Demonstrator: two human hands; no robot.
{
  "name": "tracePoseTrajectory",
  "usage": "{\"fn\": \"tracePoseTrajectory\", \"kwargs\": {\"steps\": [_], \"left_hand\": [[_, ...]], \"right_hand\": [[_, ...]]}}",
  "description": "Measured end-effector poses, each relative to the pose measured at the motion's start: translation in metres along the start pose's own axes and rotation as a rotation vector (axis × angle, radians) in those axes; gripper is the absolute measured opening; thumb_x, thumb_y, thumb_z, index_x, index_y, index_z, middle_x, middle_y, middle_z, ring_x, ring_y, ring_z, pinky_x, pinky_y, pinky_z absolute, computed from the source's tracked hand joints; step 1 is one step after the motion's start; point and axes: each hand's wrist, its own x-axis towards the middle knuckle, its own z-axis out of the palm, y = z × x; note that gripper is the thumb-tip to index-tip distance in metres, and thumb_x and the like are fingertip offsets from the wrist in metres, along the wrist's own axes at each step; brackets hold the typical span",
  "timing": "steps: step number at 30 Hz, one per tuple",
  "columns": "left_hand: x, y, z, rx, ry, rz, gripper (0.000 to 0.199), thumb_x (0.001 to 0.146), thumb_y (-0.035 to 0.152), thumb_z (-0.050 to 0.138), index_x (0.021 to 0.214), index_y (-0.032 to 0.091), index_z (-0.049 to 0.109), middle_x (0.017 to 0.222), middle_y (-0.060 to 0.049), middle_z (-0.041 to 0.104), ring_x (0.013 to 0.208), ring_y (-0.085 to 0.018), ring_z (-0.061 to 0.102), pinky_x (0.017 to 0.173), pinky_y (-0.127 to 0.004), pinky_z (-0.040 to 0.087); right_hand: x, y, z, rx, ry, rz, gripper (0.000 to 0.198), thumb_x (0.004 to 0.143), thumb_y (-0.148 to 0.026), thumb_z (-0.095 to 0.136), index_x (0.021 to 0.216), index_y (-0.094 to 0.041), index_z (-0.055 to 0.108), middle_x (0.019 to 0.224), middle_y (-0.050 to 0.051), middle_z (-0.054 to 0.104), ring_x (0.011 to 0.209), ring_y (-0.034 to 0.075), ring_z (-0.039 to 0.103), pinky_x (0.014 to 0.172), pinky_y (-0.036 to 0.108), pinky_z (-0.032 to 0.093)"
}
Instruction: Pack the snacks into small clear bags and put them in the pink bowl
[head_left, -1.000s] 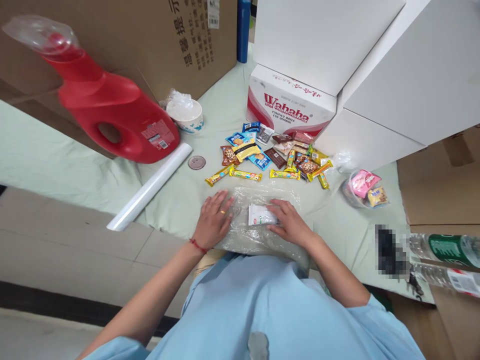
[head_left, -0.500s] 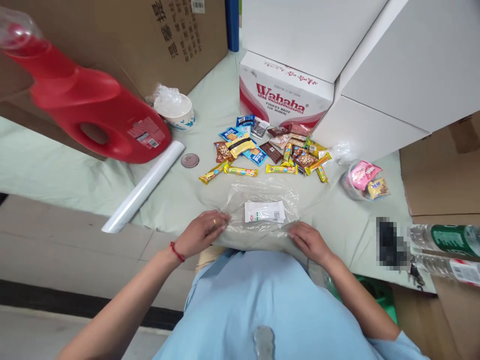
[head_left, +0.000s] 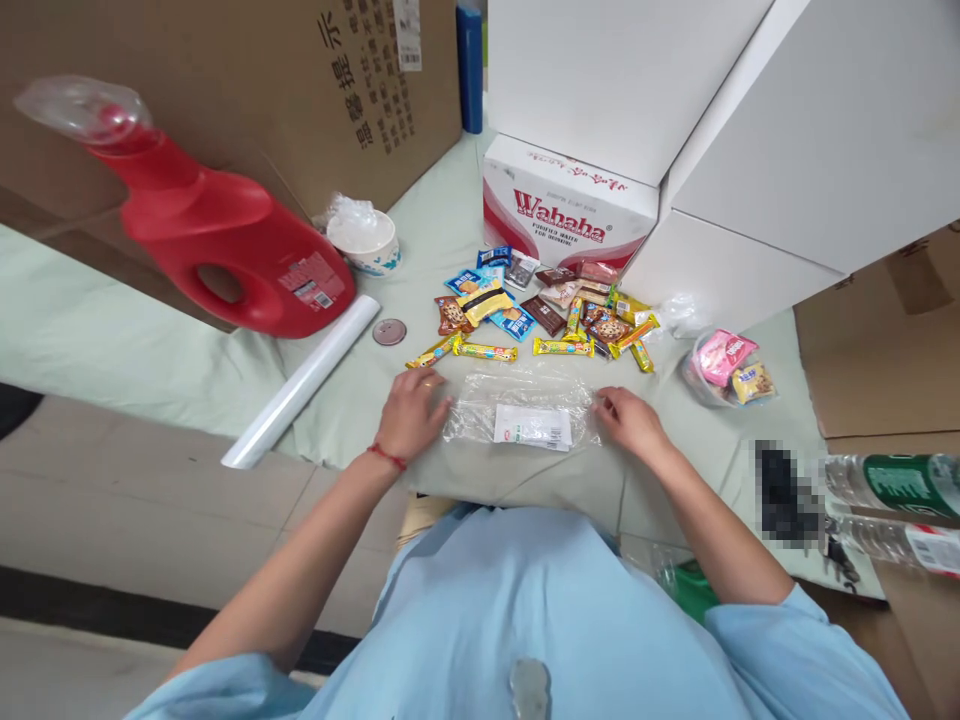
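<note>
A sheet or bag of clear plastic film [head_left: 517,388] lies crinkled on the cloth in front of me. A small white packet with green and red print [head_left: 532,427] rests at its near side; I cannot tell whether a layer of film covers it. At the film's left edge is my left hand [head_left: 409,415], thumb and fingers apart, the thumb tip close to or touching the film. My right hand [head_left: 631,424] has its fingers curled against the film's right edge, pinching it. Beyond the film, several wrapped snacks [head_left: 545,313] lie in a loose heap.
A white roll [head_left: 304,382] and a red jug [head_left: 240,250] lie left, near a round lid [head_left: 389,331] and paper cup [head_left: 367,242]. Behind stands a Wahaha box [head_left: 566,205]. Rightward are a snack tub [head_left: 709,370] and plastic bottles [head_left: 900,482].
Both hands have moved from the film's near corners away from me, up along its sides. The film's near edge now lies farther back, close to the packet. The view has shifted slightly.
</note>
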Motion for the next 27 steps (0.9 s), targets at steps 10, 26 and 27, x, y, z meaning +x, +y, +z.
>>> {"fn": "tracePoseTrajectory", "kwargs": {"steps": [10,26,27], "left_hand": [[-0.044,0.082,-0.020,0.006,0.237,0.226,0.029,0.092,0.012,0.052,0.113,0.024,0.070,0.109,-0.008,0.074,0.097,-0.022,0.065,0.087,-0.038,0.052],[-0.038,0.111,0.041,0.046,-0.291,0.148,0.041,0.102,0.019,0.039,0.131,0.015,0.067,0.136,-0.014,0.068,0.104,-0.027,0.067,0.089,-0.044,0.056],[-0.038,0.109,0.043,0.009,-0.282,0.136,0.039,0.102,0.019,0.040,0.124,0.014,0.071,0.130,-0.015,0.071,0.103,-0.027,0.068,0.089,-0.045,0.057]], "right_hand": [[0.076,-0.082,0.011,-0.155,-0.043,-0.334,0.042,0.100,-0.026,0.053,0.141,-0.015,0.056,0.140,0.017,0.060,0.127,0.030,0.051,0.106,0.039,0.041],[0.017,-0.107,-0.005,-0.286,-0.217,-0.602,0.027,0.106,-0.028,0.045,0.112,-0.021,0.070,0.104,0.010,0.066,0.093,0.023,0.056,0.078,0.031,0.040],[0.008,-0.105,0.002,-0.307,-0.276,-0.594,0.028,0.106,-0.027,0.043,0.120,-0.023,0.068,0.103,0.009,0.066,0.088,0.021,0.058,0.073,0.030,0.040]]}}
